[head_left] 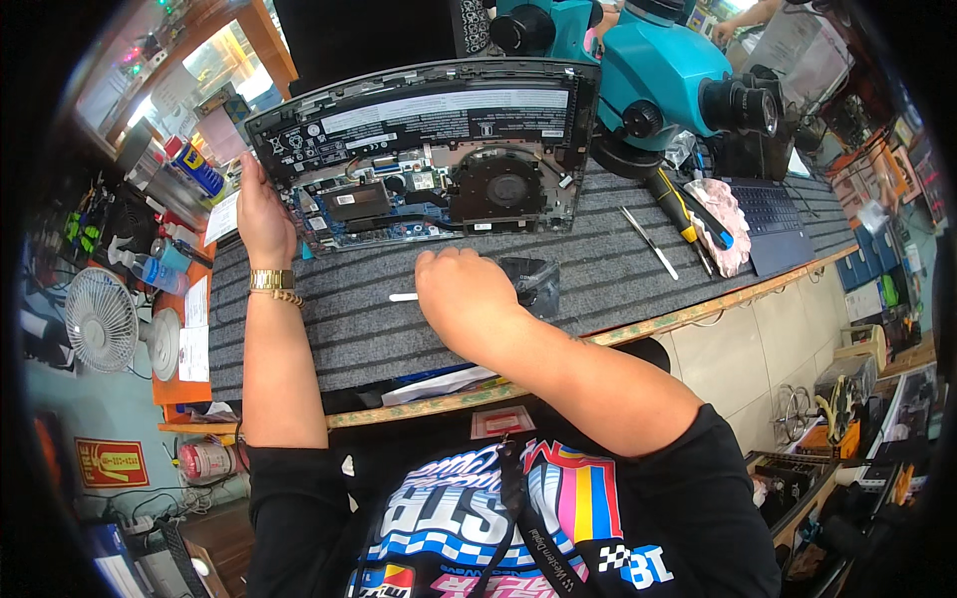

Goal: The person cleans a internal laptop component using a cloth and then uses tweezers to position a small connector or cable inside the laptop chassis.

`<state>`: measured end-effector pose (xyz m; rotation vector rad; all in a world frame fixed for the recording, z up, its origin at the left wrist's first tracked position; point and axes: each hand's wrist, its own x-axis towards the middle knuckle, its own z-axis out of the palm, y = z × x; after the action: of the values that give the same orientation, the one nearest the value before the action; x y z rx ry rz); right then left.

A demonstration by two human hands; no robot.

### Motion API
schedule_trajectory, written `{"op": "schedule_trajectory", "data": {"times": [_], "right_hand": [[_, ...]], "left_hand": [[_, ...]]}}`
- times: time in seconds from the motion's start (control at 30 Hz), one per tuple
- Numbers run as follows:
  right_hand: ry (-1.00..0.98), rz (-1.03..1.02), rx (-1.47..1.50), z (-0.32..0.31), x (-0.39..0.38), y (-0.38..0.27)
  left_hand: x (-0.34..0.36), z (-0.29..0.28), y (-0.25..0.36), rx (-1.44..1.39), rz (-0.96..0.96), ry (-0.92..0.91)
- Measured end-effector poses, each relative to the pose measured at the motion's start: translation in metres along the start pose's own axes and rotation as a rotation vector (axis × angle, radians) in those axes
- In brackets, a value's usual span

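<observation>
An opened laptop base [414,237] stands tilted up on the grey striped mat [349,349], its inside facing me. Its black battery [449,115], blue circuit board [384,227] and round fan [510,187] are exposed. My left hand [265,214] grips the base by its left edge. Just below the lower edge, my right hand [469,299] is closed, fingers curled under and mostly hidden. A thin white stick-like tool [402,297] pokes out left of it; whether I hold it or it lies beneath cannot be made out. Behind that hand rests a dark clear-wrapped piece [533,284].
A teal microscope [663,85] stands at the back right. Nearby lie a yellow-black screwdriver [673,204], metal spudger [650,242], crumpled cloth [720,224] and dark keyboard panel [773,219]. At left are a spray can [194,167] and a white fan [103,317].
</observation>
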<state>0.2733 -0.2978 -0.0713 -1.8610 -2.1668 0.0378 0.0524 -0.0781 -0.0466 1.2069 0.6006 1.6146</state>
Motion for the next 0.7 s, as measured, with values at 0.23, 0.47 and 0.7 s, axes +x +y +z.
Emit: {"op": "schedule_trajectory", "data": {"times": [0.23,0.47,0.7], "right_hand": [[-0.074,-0.084,0.086,-0.006,-0.002,0.005],[0.064,-0.296,0.141,-0.003,-0.004,0.02],[0.174,-0.39,0.361,-0.037,-0.036,0.035]], "left_hand": [[-0.003,0.007,-0.003,0.027,0.009,0.005],[-0.004,0.006,-0.005,0.003,0.033,0.049],[-0.01,0.009,0.004,0.01,0.084,0.127]]}}
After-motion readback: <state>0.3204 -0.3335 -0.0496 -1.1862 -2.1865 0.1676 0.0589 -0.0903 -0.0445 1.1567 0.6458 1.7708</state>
